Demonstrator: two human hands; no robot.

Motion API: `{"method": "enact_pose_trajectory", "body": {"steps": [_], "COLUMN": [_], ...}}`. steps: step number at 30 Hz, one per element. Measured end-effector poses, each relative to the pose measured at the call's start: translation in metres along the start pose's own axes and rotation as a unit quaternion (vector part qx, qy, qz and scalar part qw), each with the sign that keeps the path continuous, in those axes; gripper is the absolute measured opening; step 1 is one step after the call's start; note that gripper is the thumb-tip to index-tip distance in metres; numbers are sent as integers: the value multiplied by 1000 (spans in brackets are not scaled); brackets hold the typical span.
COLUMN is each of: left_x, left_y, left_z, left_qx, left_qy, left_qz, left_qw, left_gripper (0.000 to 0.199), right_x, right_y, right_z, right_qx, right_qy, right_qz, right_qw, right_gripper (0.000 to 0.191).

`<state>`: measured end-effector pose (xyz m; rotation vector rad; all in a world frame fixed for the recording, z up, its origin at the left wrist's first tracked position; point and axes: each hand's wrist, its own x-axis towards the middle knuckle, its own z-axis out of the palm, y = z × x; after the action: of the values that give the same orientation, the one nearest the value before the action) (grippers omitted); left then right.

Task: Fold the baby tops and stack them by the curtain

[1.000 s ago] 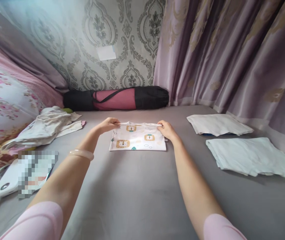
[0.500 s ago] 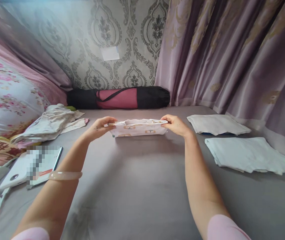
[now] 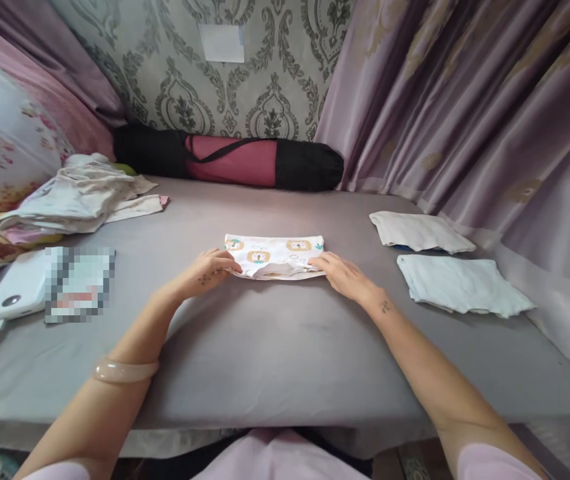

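Observation:
A folded white garment [image 3: 277, 248] with an orange animal-face print lies on the grey sheet in the middle. Its near edge bunches up slightly, showing pale inner layers. My left hand [image 3: 212, 269] pinches the near left corner, thumb tucked underneath or hidden. At the near right corner, the fingers of my right hand [image 3: 342, 272] are closed over the fabric. Both hands rest low, close to the bed surface.
Two folded cloths, a cream one [image 3: 419, 231] and a pale blue one [image 3: 465, 285], lie at the right. On the left are crumpled clothes [image 3: 77, 193], a white power bank [image 3: 17, 287] with cables and a blurred phone-like object [image 3: 79, 283]. A black-and-red long bag [image 3: 235, 160] lies along the wall.
Both hands have brought the garment down and nearer; it went from standing upright to lying on the sheet with its printed face up. The view has tilted downward.

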<state>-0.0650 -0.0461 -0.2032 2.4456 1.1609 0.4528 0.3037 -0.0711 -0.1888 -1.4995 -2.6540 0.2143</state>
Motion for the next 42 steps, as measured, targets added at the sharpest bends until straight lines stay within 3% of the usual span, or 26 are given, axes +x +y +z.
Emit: {"method": "enact_pose_trajectory", "body": {"steps": [3, 8, 11, 13, 16, 20, 23, 26, 29, 33, 38, 42], "left_x": [-5, -12, -13, -10, 5, 41, 70, 87, 90, 86, 82, 78], "left_y": [1, 8, 13, 16, 19, 24, 29, 33, 35, 34, 36, 37], "left_z": [6, 5, 2, 2, 7, 22, 41, 60, 74, 82, 80, 72], "left_qx": [16, 41, 38, 40, 63, 87, 103, 126, 138, 162, 185, 179], "left_qy": [-3, -8, -8, 13, 61, 105, 111, 117, 112, 110, 106, 91], "left_qz": [-7, -9, -25, -44, -60, -70, -79, -86, -108, -118, -123, -169], "left_qw": [1000, 999, 999, 998, 994, 988, 985, 981, 978, 974, 969, 965], "left_gripper": [37, 37, 28, 33, 41, 32, 35, 36, 38, 40, 43, 55], "right_x": [-11, -26, -29, -23, 1, 58, 95, 111, 110, 103, 97, 89], "right_y": [-8, -8, -10, -16, -29, -52, -68, -78, -77, -67, -51, -41], "right_z": [2, -2, -9, -14, -17, -2, 20, 42, 56, 59, 53, 52], "right_qx": [-30, 11, 16, 15, 17, 38, 38, 31, 40, 51, 60, 60], "right_qy": [-8, -22, -33, -32, -4, 67, 65, 48, 47, 41, 30, 49], "right_qz": [-11, -27, -5, 20, 53, 57, 46, 68, 85, 94, 125, 142], "right_qw": [999, 999, 999, 999, 998, 995, 996, 996, 995, 993, 990, 987], "right_gripper": [62, 66, 58, 47, 38, 45, 48, 51, 54, 56, 59, 57]}}
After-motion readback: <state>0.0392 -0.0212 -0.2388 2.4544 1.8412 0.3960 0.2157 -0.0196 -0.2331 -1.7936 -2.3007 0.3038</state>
